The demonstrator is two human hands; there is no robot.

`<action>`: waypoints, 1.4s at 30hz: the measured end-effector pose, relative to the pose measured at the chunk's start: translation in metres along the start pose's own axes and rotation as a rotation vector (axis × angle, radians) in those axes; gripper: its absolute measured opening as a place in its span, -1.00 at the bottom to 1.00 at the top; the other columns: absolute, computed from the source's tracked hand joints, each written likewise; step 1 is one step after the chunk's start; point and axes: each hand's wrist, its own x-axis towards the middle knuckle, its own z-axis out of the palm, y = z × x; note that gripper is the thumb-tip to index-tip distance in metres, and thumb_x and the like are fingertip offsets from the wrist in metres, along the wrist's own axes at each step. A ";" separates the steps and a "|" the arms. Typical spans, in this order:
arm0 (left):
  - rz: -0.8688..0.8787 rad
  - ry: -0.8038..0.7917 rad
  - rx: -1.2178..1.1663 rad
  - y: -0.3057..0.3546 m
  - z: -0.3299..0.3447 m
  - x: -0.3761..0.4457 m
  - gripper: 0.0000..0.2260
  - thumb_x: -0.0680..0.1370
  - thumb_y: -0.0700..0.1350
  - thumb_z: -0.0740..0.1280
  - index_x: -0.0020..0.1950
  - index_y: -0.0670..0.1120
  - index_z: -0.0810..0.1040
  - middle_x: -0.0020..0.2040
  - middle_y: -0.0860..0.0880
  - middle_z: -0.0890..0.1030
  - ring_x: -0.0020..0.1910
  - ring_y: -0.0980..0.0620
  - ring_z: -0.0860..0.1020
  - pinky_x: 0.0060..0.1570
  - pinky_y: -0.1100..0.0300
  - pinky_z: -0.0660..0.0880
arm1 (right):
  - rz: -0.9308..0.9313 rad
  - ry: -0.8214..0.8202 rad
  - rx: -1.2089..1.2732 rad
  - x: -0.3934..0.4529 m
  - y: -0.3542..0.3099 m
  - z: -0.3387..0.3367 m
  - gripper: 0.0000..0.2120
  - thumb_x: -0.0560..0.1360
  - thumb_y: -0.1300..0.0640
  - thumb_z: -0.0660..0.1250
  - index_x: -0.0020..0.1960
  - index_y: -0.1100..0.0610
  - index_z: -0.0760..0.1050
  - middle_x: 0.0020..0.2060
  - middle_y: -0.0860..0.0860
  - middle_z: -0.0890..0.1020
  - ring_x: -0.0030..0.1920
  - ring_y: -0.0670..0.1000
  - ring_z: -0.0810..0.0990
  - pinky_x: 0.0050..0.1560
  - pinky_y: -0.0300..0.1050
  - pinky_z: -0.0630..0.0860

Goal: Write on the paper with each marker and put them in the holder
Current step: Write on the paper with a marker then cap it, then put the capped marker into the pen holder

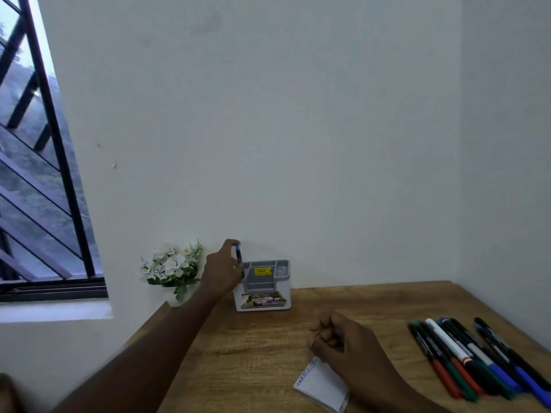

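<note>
So we are early in the job, as far as we can judge. Our left hand [222, 271] holds a blue-capped marker [239, 257] upright at the left end of the grey-and-white holder [264, 286], which stands at the far edge of the tabletop [253, 353] against the wall. The marker's lower end sits at the holder's rim; whether it has already dropped into a compartment we cannot tell, since the hand covers that corner. No other marker shows standing in the holder, so this looks like the first one going in.

What is left is most of the work. A row of markers [477, 359] lies well apart on the right of the tabletop, with red, green, blue and dark caps and one white barrel among them, all touching or just beside each other. Each of these, we judge, has yet to be written with and carried across. The small paper [323, 386] lies near the front edge, partly under our right wrist; a line of blue scribble runs along its upper left edge.

As for the grip: our left thumb and fingertips pinch the marker near its top, fingers curled round the barrel. Our right hand [340, 341] hovers just above the paper with fingers curled loosely inward, and we see nothing held in it.

Beside the holder, to its left, stands a small pot of white flowers [171, 268].
</note>
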 end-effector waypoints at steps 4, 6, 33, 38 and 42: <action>0.065 0.146 0.176 0.014 -0.014 -0.019 -0.39 0.56 0.01 0.45 0.57 -0.03 0.33 0.18 -0.12 0.62 0.17 -0.15 0.58 0.13 -0.12 0.57 | 0.006 0.012 -0.023 -0.003 -0.002 -0.002 -0.91 0.53 0.09 0.52 -0.02 -0.06 0.65 -0.19 0.00 0.74 -0.14 -0.13 0.70 -0.09 -0.25 0.63; 0.197 0.198 0.155 0.032 -0.020 -0.045 -0.51 0.58 -0.02 0.44 0.49 -0.01 0.43 0.23 -0.07 0.58 0.21 -0.10 0.52 0.17 -0.08 0.54 | -0.008 0.024 -0.050 -0.007 -0.004 -0.002 -0.93 0.55 0.10 0.50 0.00 -0.03 0.64 -0.19 -0.05 0.71 -0.10 -0.17 0.67 -0.08 -0.28 0.60; 0.698 -0.620 -0.102 0.080 -0.003 -0.161 -0.69 0.67 0.26 0.23 0.42 0.43 0.43 0.34 0.39 0.38 0.38 0.24 0.40 0.31 0.12 0.44 | 0.295 -0.048 -1.186 0.016 -0.006 -0.098 -0.78 0.59 0.19 0.38 0.22 0.15 0.54 0.22 0.13 0.53 0.16 0.13 0.63 -0.09 -0.07 0.45; 0.681 -0.635 -0.117 0.081 -0.004 -0.161 -0.69 0.66 0.28 0.22 0.42 0.43 0.44 0.33 0.40 0.38 0.37 0.27 0.39 0.30 0.15 0.43 | 0.271 -0.051 -1.125 0.016 -0.008 -0.087 -0.86 0.60 0.16 0.38 0.15 0.15 0.56 0.15 0.12 0.56 0.09 0.12 0.64 -0.11 -0.07 0.46; 0.664 -0.645 -0.110 0.079 -0.003 -0.160 -0.66 0.65 0.33 0.18 0.42 0.44 0.42 0.35 0.41 0.36 0.39 0.28 0.37 0.31 0.16 0.43 | 0.217 -0.056 -1.113 0.016 -0.005 -0.077 -0.93 0.59 0.20 0.35 0.04 0.15 0.59 0.09 0.12 0.62 0.02 0.12 0.66 -0.17 -0.06 0.46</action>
